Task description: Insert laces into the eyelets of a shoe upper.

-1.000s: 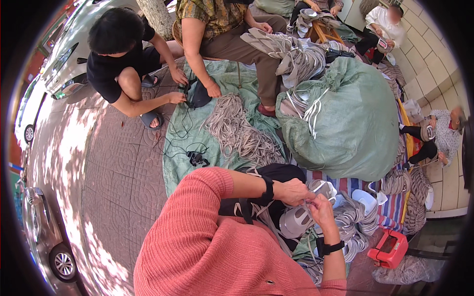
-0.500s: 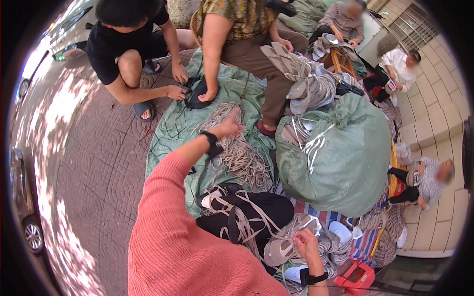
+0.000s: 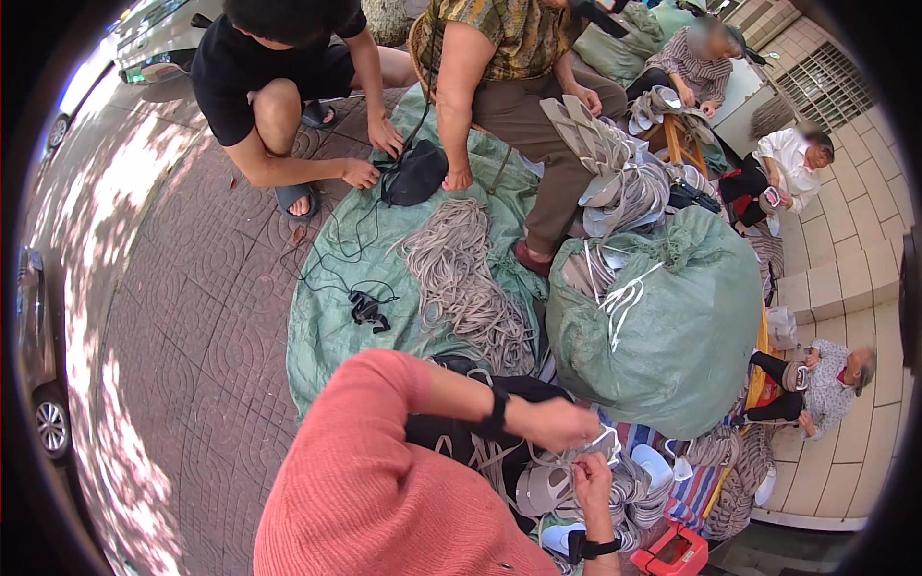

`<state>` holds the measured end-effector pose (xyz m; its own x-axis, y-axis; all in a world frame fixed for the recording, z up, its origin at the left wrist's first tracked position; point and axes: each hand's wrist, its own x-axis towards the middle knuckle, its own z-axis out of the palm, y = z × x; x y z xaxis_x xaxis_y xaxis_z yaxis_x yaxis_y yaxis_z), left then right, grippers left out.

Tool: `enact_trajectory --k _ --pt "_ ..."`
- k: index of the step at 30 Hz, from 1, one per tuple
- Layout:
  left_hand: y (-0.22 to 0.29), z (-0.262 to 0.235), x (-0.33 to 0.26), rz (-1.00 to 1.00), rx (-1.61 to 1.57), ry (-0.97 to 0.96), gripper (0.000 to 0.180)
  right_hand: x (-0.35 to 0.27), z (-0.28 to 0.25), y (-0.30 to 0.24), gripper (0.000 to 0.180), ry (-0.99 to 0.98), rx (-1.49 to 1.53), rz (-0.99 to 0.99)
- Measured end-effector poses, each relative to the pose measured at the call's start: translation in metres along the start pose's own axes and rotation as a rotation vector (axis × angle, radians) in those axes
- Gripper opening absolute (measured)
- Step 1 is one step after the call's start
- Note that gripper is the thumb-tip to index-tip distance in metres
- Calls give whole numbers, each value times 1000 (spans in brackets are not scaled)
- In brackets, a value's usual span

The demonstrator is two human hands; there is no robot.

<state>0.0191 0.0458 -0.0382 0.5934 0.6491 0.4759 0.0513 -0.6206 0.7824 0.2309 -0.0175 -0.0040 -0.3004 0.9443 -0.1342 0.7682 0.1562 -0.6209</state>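
Observation:
Low in the view, my right hand (image 3: 593, 478) is closed in a pinch at a pale shoelace, beside a grey shoe upper (image 3: 540, 492). Just above it is my left hand (image 3: 554, 424), smeared by motion, its fingers curled near the same spot. Whether the left fingers grip the lace does not show. Pale laces (image 3: 492, 468) hang over my dark-clothed lap (image 3: 437, 430), partly behind my left forearm. To the right lie bundled grey uppers with laces (image 3: 629, 499). Black bands are on both of my wrists.
A heap of grey laces (image 3: 466, 278) lies on a green sheet (image 3: 322, 336). A bulging green sack (image 3: 663, 326) stands at right, near a red plastic box (image 3: 672, 552). A crouching person (image 3: 279, 106) handles a black bag (image 3: 415, 175); another sits beside it. Several people sit at right.
My left hand has come back from above the lace heap to beside my right hand, which stays by the shoe upper. The seated person's hand has come off the black bag.

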Motion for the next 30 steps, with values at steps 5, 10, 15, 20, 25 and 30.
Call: enact_trajectory --k 5,10,15,20,25,30 --pt "19 46 11 12 69 -192 26 -18 16 -1 15 208 -3 -53" --pt "17 43 12 25 323 -398 35 -28 23 -5 10 402 -104 -241" --pt "31 27 24 -26 450 -553 38 -22 15 -7 8 304 -91 -215" --pt "35 20 28 -127 502 -699 20 -13 12 -4 7 199 16 -122" --pt "36 19 23 -151 493 -675 23 -2 11 16 10 111 50 -45" --pt "24 13 16 -126 467 -618 23 2 3 -2 12 25 95 61"
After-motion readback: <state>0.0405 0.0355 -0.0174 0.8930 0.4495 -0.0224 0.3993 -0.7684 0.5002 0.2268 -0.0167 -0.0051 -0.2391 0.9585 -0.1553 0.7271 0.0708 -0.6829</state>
